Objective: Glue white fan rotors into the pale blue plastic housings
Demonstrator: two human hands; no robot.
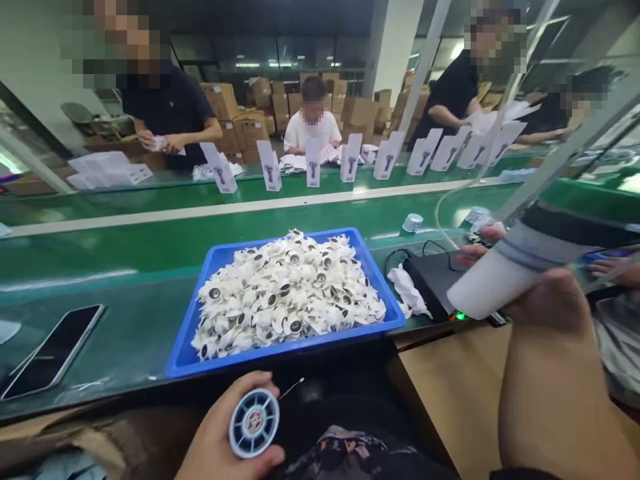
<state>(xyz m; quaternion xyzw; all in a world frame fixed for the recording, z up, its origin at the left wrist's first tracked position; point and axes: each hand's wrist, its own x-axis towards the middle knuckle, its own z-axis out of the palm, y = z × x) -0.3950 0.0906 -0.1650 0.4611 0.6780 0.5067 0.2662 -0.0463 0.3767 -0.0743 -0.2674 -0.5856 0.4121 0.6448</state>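
Wire [291, 389], thin, pale, could snag blue plastic tray [300, 343] if raised; left hand [218, 427] grips pale-blue spoked housing [254, 423], right hand [556, 300] white cylinder [493, 277].

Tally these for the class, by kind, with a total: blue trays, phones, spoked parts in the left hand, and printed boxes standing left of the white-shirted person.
Blue trays: 1
Phones: 1
Spoked parts in the left hand: 1
Printed boxes left of the white-shirted person: 2
Total: 5
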